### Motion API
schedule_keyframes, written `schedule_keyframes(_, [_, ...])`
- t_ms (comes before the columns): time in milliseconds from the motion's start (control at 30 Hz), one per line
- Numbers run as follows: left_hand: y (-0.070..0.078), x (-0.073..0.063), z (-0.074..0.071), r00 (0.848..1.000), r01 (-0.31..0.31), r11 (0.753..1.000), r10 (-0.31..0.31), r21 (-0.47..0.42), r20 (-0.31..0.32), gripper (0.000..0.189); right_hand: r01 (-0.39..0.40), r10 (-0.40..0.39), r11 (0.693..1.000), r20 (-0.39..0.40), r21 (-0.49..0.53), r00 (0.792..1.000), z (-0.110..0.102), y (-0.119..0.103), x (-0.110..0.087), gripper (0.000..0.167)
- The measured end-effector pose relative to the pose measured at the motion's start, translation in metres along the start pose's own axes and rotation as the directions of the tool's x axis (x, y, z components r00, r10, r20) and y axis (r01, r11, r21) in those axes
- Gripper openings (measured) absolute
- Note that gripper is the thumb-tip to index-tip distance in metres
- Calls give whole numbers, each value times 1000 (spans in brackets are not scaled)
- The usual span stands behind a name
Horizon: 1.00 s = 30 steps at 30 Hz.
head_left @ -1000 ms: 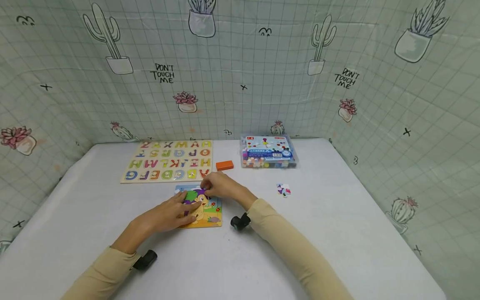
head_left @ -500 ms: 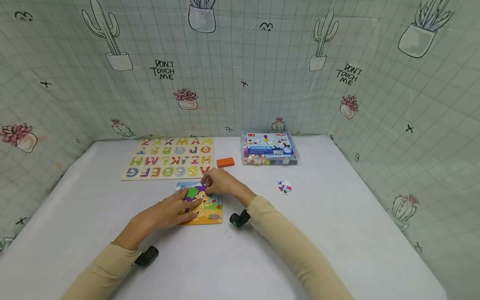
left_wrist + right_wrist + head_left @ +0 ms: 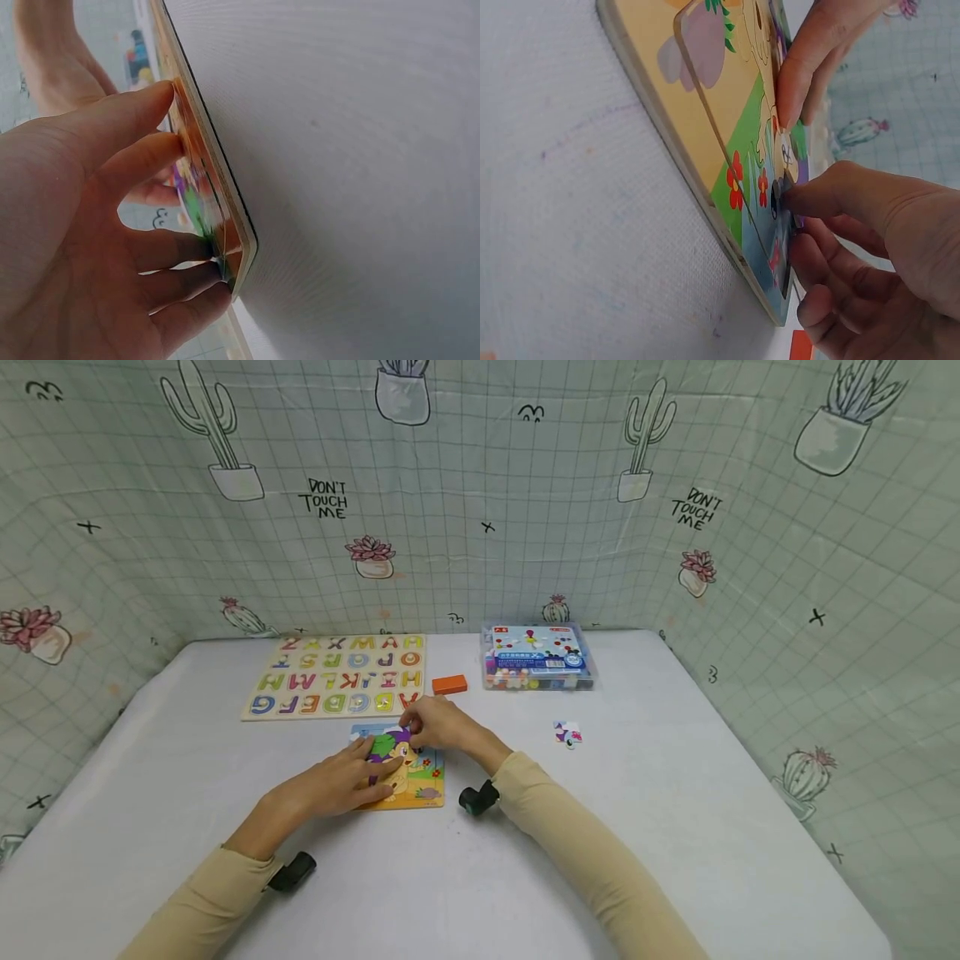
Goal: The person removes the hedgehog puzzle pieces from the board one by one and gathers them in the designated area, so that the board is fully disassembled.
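Observation:
A wooden jigsaw board (image 3: 418, 800) with a cartoon figure lies flat on the white table. Across its left part rests my left hand (image 3: 337, 782), fingers spread, fingertips touching the picture. At the upper edge is my right hand (image 3: 444, 725), its thumb and bent fingers pinching a puzzle piece with purple on it, mostly hidden by the fingers. In the right wrist view, the thumb (image 3: 832, 193) presses near the figure's head, and a dark gap shows by the board's corner. Another puzzle piece (image 3: 568, 735) lies apart on the right.
Behind the jigsaw lies a wooden alphabet board (image 3: 258, 713). An orange block (image 3: 449, 685) sits beside it. A clear plastic box (image 3: 537, 658) with a blue label and colourful parts stands at the back. Patterned cloth (image 3: 480, 568) hangs behind the table.
The camera view has shifted slightly. Both hands stay at the jigsaw, with only small finger movement by the right hand at the upper edge.

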<state>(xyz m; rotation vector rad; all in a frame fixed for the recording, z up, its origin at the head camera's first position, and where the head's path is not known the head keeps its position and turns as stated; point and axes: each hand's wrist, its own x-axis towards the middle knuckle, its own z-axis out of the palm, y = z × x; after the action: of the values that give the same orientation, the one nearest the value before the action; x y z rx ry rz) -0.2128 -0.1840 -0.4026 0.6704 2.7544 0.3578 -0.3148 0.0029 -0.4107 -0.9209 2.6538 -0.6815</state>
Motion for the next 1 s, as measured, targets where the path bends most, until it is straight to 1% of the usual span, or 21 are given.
schedule_keyframes(233, [1, -2, 1, 1000, 6, 1000, -6, -6, -1, 51, -15, 15, 999, -9, -39, 1000, 1, -2, -1, 28])
schedule_keyframes(367, [1, -2, 0, 1000, 4, 1000, -4, -6, -6, 50, -26, 25, 997, -28, -68, 999, -2, -3, -2, 29])
schedule_keyframes(500, [1, -1, 0, 1000, 4, 1000, -4, -1, -8, 51, -39, 37, 998, -47, -58, 998, -8, 3, -6, 28])
schedule_keyframes(667, [1, -1, -1, 1000, 4, 1000, -4, 7, -9, 52, -4, 4, 1000, -43, -1, 999, -17, 24, -16, 27])
schedule_keyframes(800, [2, -2, -1, 1000, 1, 1000, 0, 6, -16, 52, 17, -16, 999, -29, 50, 999, -27, 46, -31, 26])
schedule_keyframes(900, [2, -3, 0, 1000, -5, 1000, 6, 7, -22, 51, 2, 0, 996, -15, 88, 1000, -35, 62, -44, 27])
schedule_keyframes(1000, [1, -3, 1, 1000, -7, 1000, 7, 8, -24, 51, -19, 20, 994, -5, 104, 1000, -44, 76, -58, 27])
